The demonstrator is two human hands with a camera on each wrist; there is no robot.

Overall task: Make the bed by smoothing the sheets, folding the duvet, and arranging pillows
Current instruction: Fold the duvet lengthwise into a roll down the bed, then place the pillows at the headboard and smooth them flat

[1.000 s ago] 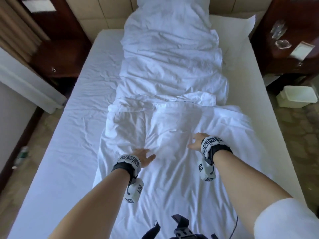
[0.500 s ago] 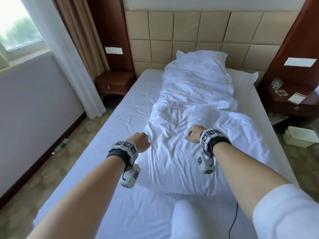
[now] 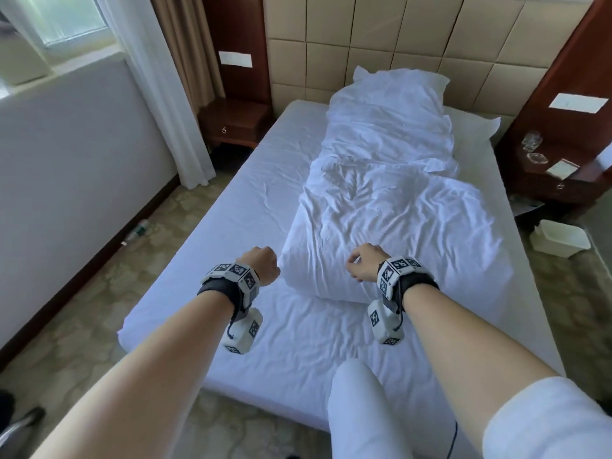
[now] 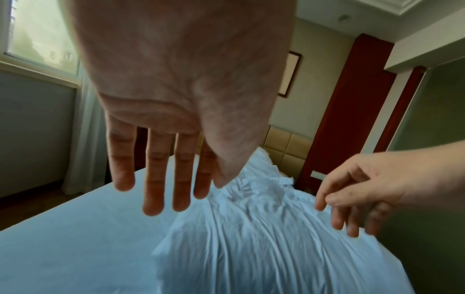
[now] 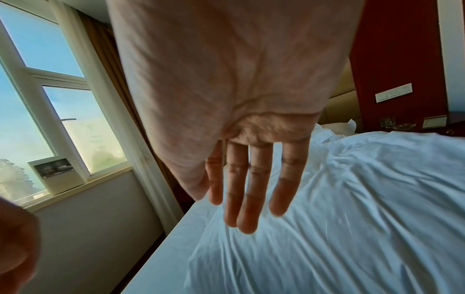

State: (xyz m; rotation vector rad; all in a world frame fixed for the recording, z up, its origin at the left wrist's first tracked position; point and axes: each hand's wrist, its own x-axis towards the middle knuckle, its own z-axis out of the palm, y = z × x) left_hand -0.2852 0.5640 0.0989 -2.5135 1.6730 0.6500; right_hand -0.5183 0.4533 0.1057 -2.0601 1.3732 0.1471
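The wide bed covered in a creased white fitted sheet [image 3: 251, 210] fills the middle of the room, its head against a tan padded panel headboard [image 3: 381, 44]. Along its right half lies the rumpled white duvet [image 3: 397, 226], bunched into a long strip that runs from near the foot end up toward the headboard, where it climbs over a plump white pillow [image 3: 397, 84]; a second flat white pillow [image 3: 477, 124] shows beside it, partly under the duvet. The strip's near end is folded into a thick rounded edge resting on the bare sheet.

A dark reddish wooden nightstand [image 3: 238, 125] stands at the left of the headboard near a long white curtain [image 3: 165, 94], and another dark wooden nightstand [image 3: 556, 180] on the right carries glassware and a card. A pale rectangular plastic bin [image 3: 559, 238] sits on the patterned floor beside it.

The left hand [image 3: 261, 263] hovers above the sheet just beside the duvet's near left corner, and the left wrist view shows its fingers [image 4: 153, 179] straight and slightly spread, holding nothing. The right hand [image 3: 364, 266] hangs over the duvet's near end; its fingers [image 5: 249, 189] are extended and relaxed, clear of the fabric, gripping nothing
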